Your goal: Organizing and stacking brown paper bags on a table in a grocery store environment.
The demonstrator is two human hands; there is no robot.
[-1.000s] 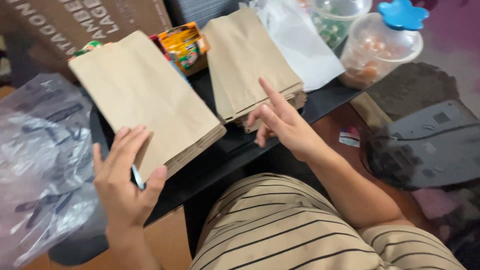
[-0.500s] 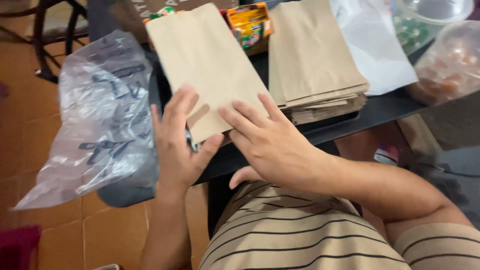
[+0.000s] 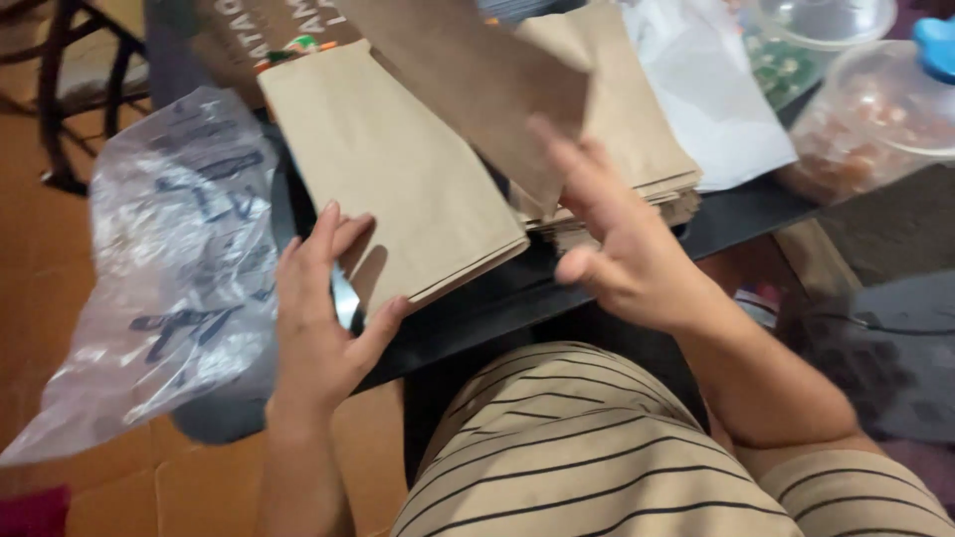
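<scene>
Plainly, two stacks of brown paper bags are laid flat side by side on a dark tray: the left stack [image 3: 398, 189] nearer the left hand, the right stack [image 3: 627, 149] behind the right hand. They are squared up with their short edges toward the person, so a single bag can be peeled off the top.

One bag [image 3: 477, 80] is lifted clear of the stacks, tilted and blurred by motion, and is held up by the right hand [image 3: 622, 254]. That hand is raised above the tray edge [image 3: 736, 214] with the wrist bent back and the fingers spread; the bag's lower corner seems to be pinched near the fingertips, but the grip is too smeared to be made out.

The left hand [image 3: 323, 308] is set upright against the near corner of the left stack, palm turned inward, fingers loosely extended along the paper and the thumb hooked under the edge, as if the pile were being steadied. A small pale object is partly hidden behind the palm; its kind cannot be told.

A crumpled clear plastic bag [image 3: 169, 268] hangs to the left, and lidded clear tubs [image 3: 875, 119] stand at the far right.
</scene>
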